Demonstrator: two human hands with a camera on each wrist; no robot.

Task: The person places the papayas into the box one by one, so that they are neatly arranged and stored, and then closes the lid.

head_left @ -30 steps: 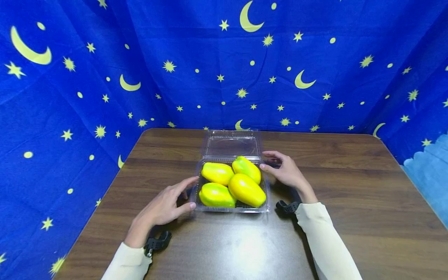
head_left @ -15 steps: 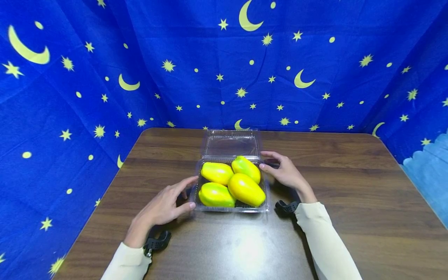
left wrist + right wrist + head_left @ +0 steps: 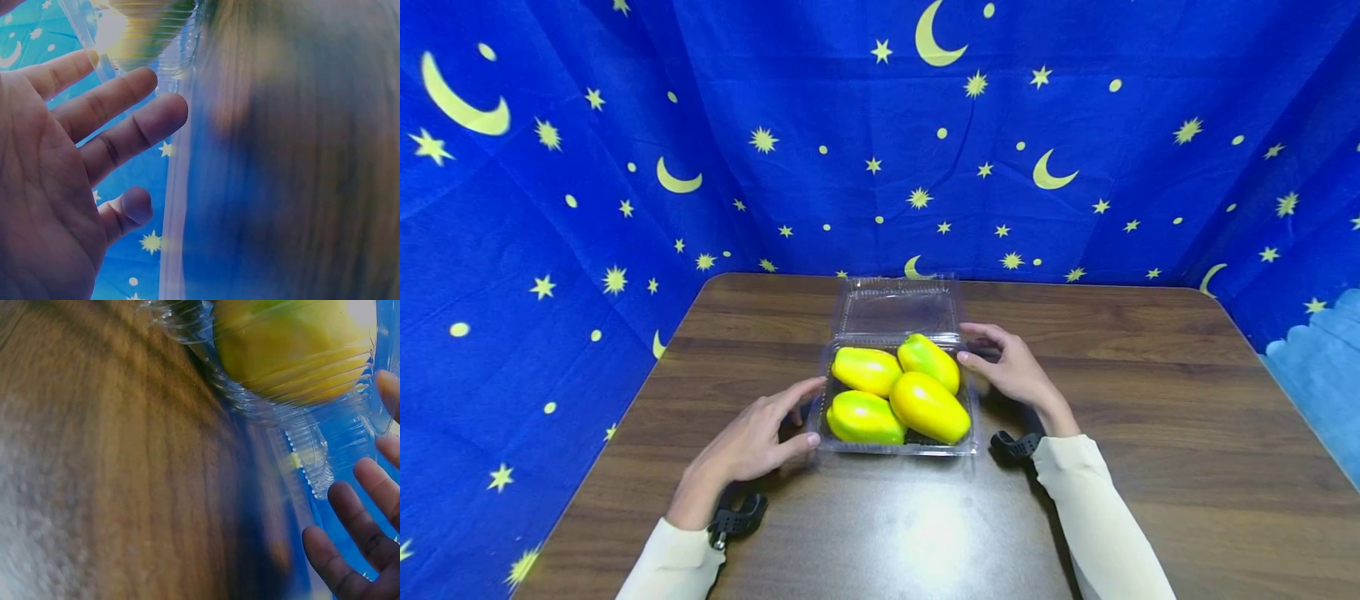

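In the head view, a clear plastic clamshell container (image 3: 891,450) sits on the table with its lid (image 3: 898,315) folded back, away from me. Several oblong yellow-green fruits, perhaps mangoes, fill the base; the front right fruit (image 3: 930,408) is the yellowest. My left hand (image 3: 748,437) is at the container's left side, thumb and index tip at or very near the rim. On the opposite side, my right hand (image 3: 1018,371) has its thumb at the right rim. Both wrist views show loosely spread fingers, the left hand (image 3: 75,144) and right hand (image 3: 362,531) gripping nothing.
The brown wooden table (image 3: 1150,417) extends on all sides of the container. Behind it and to the left hangs a blue curtain (image 3: 820,100) with moons and stars. Light blue cloth (image 3: 1322,375) shows at the right edge. A black strap device (image 3: 737,517) is on my left wrist.
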